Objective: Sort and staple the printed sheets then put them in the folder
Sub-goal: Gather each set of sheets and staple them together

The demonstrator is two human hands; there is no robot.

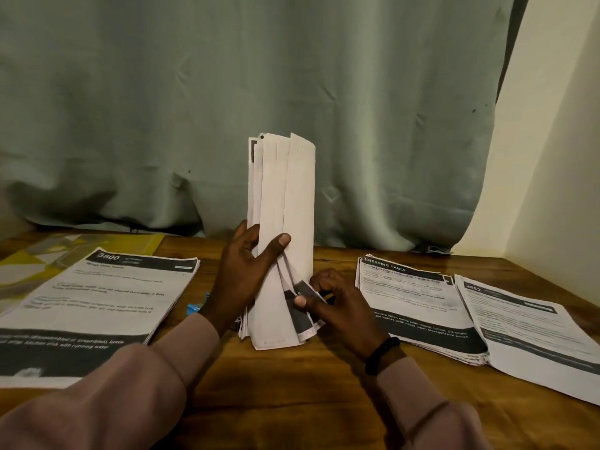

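Observation:
A thick bundle of printed sheets (pixel 282 203) stands on edge on the wooden table (pixel 292 401), curled upright in front of me. My left hand (pixel 246 271) grips the bundle round its lower middle, thumb across the front. My right hand (pixel 334 300) pinches the lower corner of a few sheets at the bundle's foot, fanning them out. A stack of printed sheets headed 3800 (pixel 97 306) lies flat at the left. Two more stacks lie at the right, one headed DRESSING TABLE (pixel 412 297) and one at the far right (pixel 535 332).
A small blue object (pixel 194 307), mostly hidden by my left wrist, lies beside the left stack. A yellow and grey patterned sheet (pixel 35 254) lies at the far left under that stack. A green curtain (pixel 259 108) hangs behind the table; a cream wall (pixel 558 157) stands right.

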